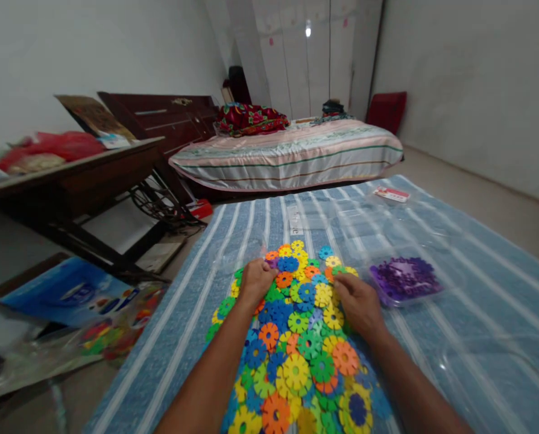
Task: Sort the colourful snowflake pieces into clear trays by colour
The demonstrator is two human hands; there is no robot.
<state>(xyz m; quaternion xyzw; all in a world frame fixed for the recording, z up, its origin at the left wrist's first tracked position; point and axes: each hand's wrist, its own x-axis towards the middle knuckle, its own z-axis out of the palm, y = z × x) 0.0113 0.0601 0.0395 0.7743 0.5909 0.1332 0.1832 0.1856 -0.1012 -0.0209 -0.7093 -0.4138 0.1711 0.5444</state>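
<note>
**A:** What have I got on the left side?

**B:** A dark wooden surface (93,163) with red bags on it, and a blue package (66,292) on the floor below. None of it is in play.

**A:** And my left hand (255,280)?

**B:** It's curled, knuckles up, pressing on the far-left edge of the heap of coloured snowflake discs (296,343). I cannot tell whether the fingers have actually pinched a piece; they are tucked under.

**A:** Where does the heap sit?

**B:** On the blue striped mat (454,313), right in front of me, between both forearms.

**A:** Right hand (360,304)?

**B:** Loosely bent over the heap's right edge, fingertips among yellow and green discs, gripping nothing that I can see.

**A:** So I read this as sorting by colour, mid-way?

**B:** Likely. The clear tray (405,280) just right of the heap holds only purple discs. I'd say the next move calls for picking out one purple piece cleanly from the mix.
</note>
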